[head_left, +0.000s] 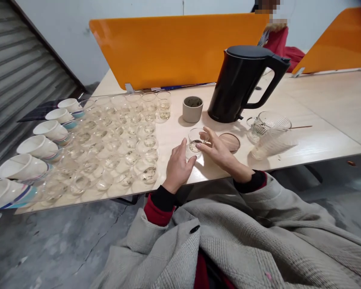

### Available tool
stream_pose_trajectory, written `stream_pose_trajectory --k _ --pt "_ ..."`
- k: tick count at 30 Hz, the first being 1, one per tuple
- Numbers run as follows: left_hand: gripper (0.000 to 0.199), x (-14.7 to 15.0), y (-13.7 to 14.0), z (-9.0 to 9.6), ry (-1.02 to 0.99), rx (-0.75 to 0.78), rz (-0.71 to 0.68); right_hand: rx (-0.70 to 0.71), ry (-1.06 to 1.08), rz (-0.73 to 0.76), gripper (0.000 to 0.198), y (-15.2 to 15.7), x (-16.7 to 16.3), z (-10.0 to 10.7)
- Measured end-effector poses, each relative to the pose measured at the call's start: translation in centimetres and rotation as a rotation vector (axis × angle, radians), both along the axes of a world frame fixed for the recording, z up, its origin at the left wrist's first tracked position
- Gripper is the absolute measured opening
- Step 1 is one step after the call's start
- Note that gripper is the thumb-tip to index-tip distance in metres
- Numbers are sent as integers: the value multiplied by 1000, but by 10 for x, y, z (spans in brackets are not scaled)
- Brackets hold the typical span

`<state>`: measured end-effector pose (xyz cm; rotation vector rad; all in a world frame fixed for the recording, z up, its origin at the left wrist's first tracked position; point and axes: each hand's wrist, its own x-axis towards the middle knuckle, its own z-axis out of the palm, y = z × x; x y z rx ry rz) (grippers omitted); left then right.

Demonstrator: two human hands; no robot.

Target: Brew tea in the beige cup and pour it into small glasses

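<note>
while both hands come together at the near edge of the table [325, 100], the clear cup [195, 145] sits between them, and the right hand [218, 151] has the closer claim on it. that hand reaches in from the cup's right side, thumb against the near wall and fingers curved round the far right, the gap between them only as wide as the cup, so it appears to have hold of it. the left hand [179, 166] is at the cup's left and nearer the body, thumb spread from the fingers and nothing gripped; whether its fingertips touch the wall, i cannot tell. the cup looks roughly upright, its axis running up and down across the line between the two hands, with dark bits low inside. whether its base rests on the wood is unclear. left of the left hand, well apart from the held cup, are the rows of clear cups [117, 140]. straight beyond the cup is a grey mug [192, 112], with a black kettle [233, 84] farther right, and a round wooden lid or coaster [231, 142] lies just beside the right hand.
</note>
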<state>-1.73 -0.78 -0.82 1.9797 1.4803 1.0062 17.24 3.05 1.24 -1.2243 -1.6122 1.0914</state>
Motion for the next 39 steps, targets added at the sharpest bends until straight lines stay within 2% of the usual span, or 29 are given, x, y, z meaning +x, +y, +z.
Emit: stream_pose_trajectory --k 5,10,16,19,23,26,33,39 --pt "72 0 -4 -2 -39 11 -20 10 19 -4 102 -6 -7 -3" --pt "72 -3 -4 -4 -3 30 -27 17 69 -14 109 -12 -2 -4" --pt "69 -5 -2 -8 48 41 -12 107 72 -165 97 -30 17 -28" --pt "65 -3 -1 -9 73 63 -14 141 53 -144 89 -34 22 -40" --pt "64 -3 0 -10 79 62 -22 202 -82 -23 89 -28 21 -45" --pt "63 -4 1 -11 81 71 -29 260 -197 13 91 -22 21 -45" --pt "62 -6 -1 -7 73 66 -58 370 -446 -8 89 -15 31 -45" --pt "63 -6 1 -12 89 95 -4 379 -575 -13 80 -13 36 -40"
